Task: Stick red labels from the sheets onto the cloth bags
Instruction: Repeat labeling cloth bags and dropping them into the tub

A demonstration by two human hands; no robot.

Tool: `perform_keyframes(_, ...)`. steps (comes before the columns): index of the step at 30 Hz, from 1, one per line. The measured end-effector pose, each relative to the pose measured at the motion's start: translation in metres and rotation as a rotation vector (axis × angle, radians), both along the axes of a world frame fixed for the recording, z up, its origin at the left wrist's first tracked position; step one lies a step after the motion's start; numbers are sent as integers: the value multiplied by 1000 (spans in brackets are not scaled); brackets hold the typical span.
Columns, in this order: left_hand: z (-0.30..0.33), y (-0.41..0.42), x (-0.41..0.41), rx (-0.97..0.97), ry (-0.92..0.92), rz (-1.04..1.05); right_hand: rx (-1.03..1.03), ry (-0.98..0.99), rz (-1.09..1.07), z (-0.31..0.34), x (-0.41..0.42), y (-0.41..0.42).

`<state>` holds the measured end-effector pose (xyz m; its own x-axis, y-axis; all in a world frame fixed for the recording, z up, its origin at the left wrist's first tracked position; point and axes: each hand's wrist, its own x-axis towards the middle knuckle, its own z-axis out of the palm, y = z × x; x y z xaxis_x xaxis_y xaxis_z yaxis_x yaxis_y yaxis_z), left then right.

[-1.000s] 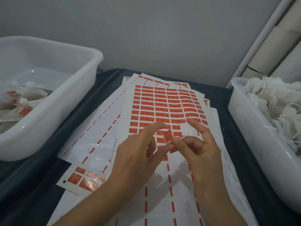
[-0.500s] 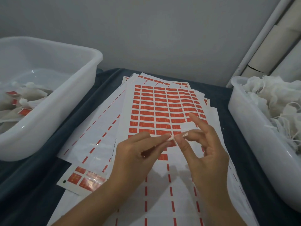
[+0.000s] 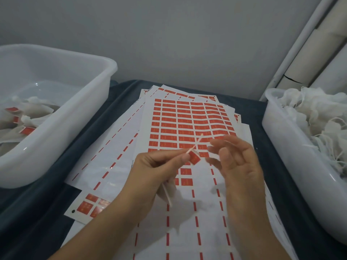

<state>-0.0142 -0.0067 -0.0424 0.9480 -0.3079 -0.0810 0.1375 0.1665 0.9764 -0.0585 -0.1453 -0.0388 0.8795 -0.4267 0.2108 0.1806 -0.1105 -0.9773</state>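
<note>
Since 0.5 s ago: hands parted, right hand [image 3: 238,166] drawn off to the right. Head view: left hand [image 3: 155,166] pinches a thin stick [image 3: 197,142], red label [image 3: 194,158] at its fingertips. Right fingers spread, holding nothing. Label sheets [image 3: 189,119] beneath; cloth bags [image 3: 319,117] well right.

One head-worn camera looks forward and down, close over the label sheets [image 3: 189,124], a tub at either side.

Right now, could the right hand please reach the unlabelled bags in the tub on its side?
Probably yes: the right hand holds nothing, and the tub of bags is open-topped, nothing between.
</note>
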Motion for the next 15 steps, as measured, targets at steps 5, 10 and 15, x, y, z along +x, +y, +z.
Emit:
perform_keyframes(5,1,-1,0,-58,33,45,12,53,115,-6,1,10)
perform_keyframes(10,-1,-3,-1,-69,23,19,68,48,150,-10,1,8)
perform_keyframes(15,-1,-4,-2,-80,30,0,87,43,154,-13,2,8)
